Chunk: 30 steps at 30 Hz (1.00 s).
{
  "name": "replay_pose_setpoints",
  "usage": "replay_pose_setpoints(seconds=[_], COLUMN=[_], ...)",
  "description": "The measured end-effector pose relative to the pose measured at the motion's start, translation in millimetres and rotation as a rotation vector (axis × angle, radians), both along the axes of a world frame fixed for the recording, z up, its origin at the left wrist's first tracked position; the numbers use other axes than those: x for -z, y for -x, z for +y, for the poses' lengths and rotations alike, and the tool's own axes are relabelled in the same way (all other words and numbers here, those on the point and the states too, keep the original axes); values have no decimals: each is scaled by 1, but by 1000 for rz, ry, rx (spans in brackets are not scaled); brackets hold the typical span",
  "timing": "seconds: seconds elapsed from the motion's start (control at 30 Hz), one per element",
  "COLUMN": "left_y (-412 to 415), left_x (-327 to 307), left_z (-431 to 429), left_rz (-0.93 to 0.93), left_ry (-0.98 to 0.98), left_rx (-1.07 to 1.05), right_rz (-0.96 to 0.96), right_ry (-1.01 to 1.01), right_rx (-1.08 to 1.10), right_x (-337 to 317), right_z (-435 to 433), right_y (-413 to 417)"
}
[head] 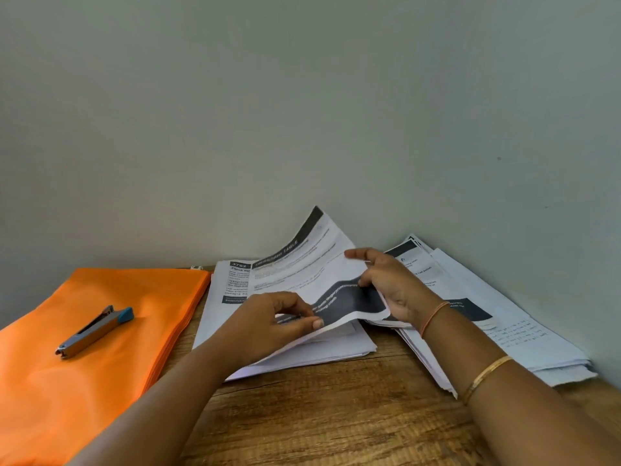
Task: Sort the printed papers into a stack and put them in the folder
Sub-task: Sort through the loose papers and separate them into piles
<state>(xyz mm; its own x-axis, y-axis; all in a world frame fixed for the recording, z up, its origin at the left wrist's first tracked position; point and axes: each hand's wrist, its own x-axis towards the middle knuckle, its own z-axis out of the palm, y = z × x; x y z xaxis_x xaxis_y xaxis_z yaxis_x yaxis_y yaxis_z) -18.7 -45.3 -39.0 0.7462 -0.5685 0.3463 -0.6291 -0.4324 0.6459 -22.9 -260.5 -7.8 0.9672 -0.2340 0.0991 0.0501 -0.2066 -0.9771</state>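
Plain grey wall, wooden bench [336, 415]. Sorting under way, judged about midway: stack [336, 348] at bench centre; loose pile [537, 348] at right by wall, apparently unsorted. Printed sheet [302, 264] raised and bowed over centre stack; dark banner bands, grey text. Left hand [279, 317] pinches its near edge; right hand [386, 284] grips its right edge. Orange folder [84, 398] at left, flat, stapler [95, 327] on top. Filing apparently not begun.
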Motion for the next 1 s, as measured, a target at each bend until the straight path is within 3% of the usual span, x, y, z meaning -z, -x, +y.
replay_pose_setpoints(seconds=[0.13,0.2,0.37,0.57,0.77,0.83,1.0], left_y=[-7,-12,-19,-17,-14,-14,-14], left_x=[2,5,10,10,9,8,9], left_z=[3,4,11,10,10,9,10], left_rz=[-90,-117,-111,9,42,40,25], left_ry=[-69,-131,-333,-637,-683,-687,-667], left_rx=[-131,-210,-282,-245,-245,-249,-251], right_rz=[-115,-114,148,407,498,426,286], right_ry=[100,262,747,963,1191,1187,871], right_rx=[162,267,397,494,476,400,37], right_x=[-11,-11,9,27,26,24,22], right_z=[-25,-44,-85,-105,-96,-86,-44], right_y=[1,3,-2,0,0,-5,-11])
